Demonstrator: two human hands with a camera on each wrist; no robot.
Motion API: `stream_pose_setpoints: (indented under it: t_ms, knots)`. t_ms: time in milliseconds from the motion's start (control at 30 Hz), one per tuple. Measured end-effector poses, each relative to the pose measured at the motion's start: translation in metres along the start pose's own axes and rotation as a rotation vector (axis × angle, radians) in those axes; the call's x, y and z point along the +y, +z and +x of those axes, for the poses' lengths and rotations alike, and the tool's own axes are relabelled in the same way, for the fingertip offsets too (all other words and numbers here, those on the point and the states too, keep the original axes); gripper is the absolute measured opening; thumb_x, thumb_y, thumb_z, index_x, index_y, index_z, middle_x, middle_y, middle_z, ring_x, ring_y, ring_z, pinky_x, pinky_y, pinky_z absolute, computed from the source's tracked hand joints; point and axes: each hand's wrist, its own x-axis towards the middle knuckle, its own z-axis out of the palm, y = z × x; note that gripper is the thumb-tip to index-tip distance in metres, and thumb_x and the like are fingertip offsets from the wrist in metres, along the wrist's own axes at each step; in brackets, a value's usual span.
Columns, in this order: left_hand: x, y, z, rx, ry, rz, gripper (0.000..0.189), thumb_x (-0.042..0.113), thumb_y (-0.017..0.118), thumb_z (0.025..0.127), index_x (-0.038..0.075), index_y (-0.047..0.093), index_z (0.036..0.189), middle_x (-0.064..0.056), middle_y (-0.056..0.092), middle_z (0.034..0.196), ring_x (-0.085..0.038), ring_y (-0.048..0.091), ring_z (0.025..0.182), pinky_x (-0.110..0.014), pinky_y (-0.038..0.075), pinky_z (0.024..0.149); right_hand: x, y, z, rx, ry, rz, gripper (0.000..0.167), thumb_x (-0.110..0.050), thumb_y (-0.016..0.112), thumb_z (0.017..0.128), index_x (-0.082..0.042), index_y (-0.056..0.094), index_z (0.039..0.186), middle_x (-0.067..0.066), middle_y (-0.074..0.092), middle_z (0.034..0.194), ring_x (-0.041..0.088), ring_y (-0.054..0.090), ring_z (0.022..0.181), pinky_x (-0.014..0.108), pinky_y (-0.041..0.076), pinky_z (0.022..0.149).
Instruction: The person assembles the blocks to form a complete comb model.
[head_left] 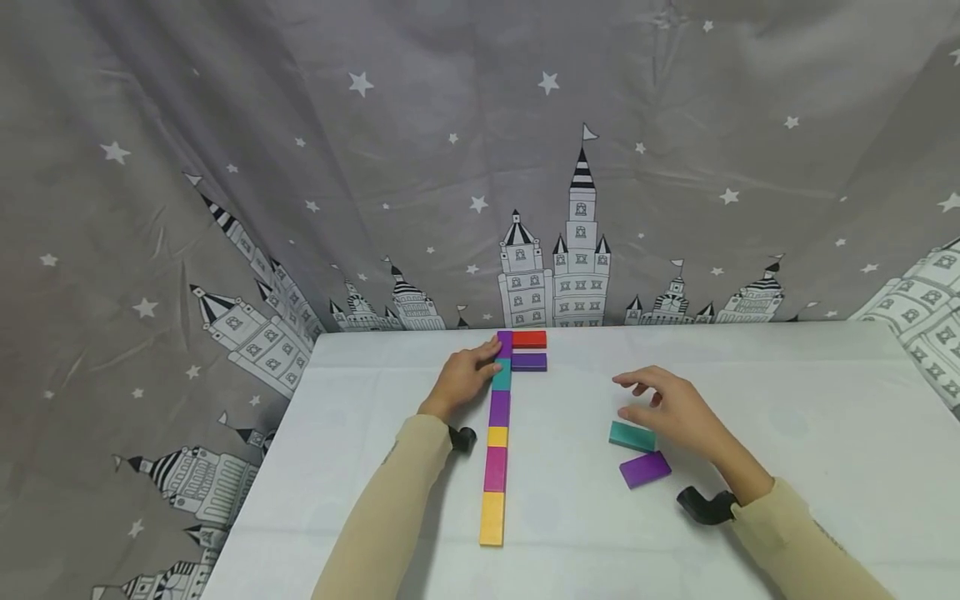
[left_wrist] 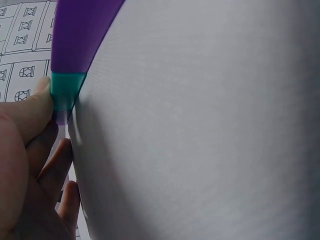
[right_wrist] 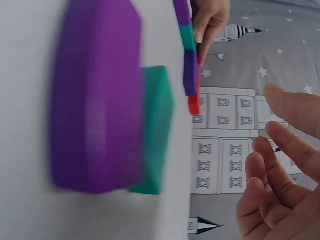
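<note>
A column of flat blocks runs toward me on the white table, with a purple block [head_left: 498, 408], a magenta one [head_left: 495, 469] and a yellow one [head_left: 492, 518] in it. At its far end my left hand [head_left: 459, 379] touches the left side, fingertips at the top purple block [head_left: 505, 344] and thumb by the teal block [head_left: 501, 375]. To the right, a red block [head_left: 529, 339] and a dark purple block [head_left: 529, 362] join the column crosswise. My right hand [head_left: 671, 408], fingers loosely bent and holding nothing, hovers near a loose teal block [head_left: 632, 436] and a loose purple block [head_left: 645, 470].
The white tabletop [head_left: 570, 517] ends at a grey curtain [head_left: 420, 167] printed with castles and stars. A black wrist mount [head_left: 705, 506] sticks out under my right wrist, close to the loose purple block. Another mount [head_left: 462, 439] lies left of the column.
</note>
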Motion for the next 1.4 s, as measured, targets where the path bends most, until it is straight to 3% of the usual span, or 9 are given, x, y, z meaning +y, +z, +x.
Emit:
stream_pose_setpoints:
  t_ms: [233, 467, 767, 1067, 1400]
  knots:
    - [0.0, 0.0, 0.0, -0.003, -0.029, 0.003, 0.05, 0.026, 0.065, 0.099, 0.016, 0.05, 0.147, 0.007, 0.044, 0.153, -0.02, 0.038, 0.145, -0.042, 0.028, 0.121, 0.009, 0.006, -0.023, 0.019, -0.021, 0.014, 0.04, -0.015, 0.082, 0.084, -0.005, 0.07, 0.122, 0.01, 0.07, 0.114, 0.022, 0.063, 0.094, 0.029, 0.052, 0.075]
    - [-0.001, 0.002, 0.001, 0.001, -0.02, 0.002, 0.049, 0.025, 0.064, 0.1, 0.015, 0.051, 0.146, 0.006, 0.045, 0.152, -0.021, 0.039, 0.144, -0.041, 0.028, 0.121, 0.013, 0.005, -0.037, 0.019, 0.039, 0.012, 0.041, -0.02, 0.083, 0.084, -0.008, 0.07, 0.122, 0.006, 0.069, 0.114, 0.019, 0.062, 0.094, 0.027, 0.052, 0.074]
    - [0.0, 0.002, 0.001, 0.002, -0.017, -0.002, 0.05, 0.025, 0.065, 0.1, 0.015, 0.052, 0.146, 0.006, 0.045, 0.153, -0.023, 0.039, 0.144, -0.043, 0.028, 0.121, 0.015, 0.004, -0.047, -0.025, 0.088, 0.021, 0.044, -0.022, 0.084, 0.083, -0.009, 0.07, 0.123, 0.004, 0.069, 0.115, 0.02, 0.062, 0.095, 0.026, 0.052, 0.072]
    - [0.001, 0.002, 0.0, -0.002, -0.028, -0.005, 0.05, 0.026, 0.064, 0.1, 0.016, 0.051, 0.147, 0.007, 0.044, 0.153, -0.022, 0.038, 0.145, -0.043, 0.029, 0.121, 0.023, 0.006, -0.049, -0.018, 0.094, -0.068, 0.035, -0.015, 0.082, 0.084, -0.007, 0.072, 0.117, 0.006, 0.069, 0.109, 0.015, 0.057, 0.087, 0.025, 0.05, 0.069]
    - [0.001, 0.001, 0.0, 0.001, -0.02, -0.004, 0.051, 0.026, 0.065, 0.099, 0.015, 0.051, 0.147, 0.006, 0.044, 0.153, -0.023, 0.038, 0.145, -0.044, 0.028, 0.121, 0.025, 0.0, -0.041, -0.104, 0.061, -0.098, 0.03, -0.016, 0.076, 0.089, -0.008, 0.073, 0.118, 0.01, 0.07, 0.115, 0.023, 0.063, 0.097, 0.043, 0.055, 0.082]
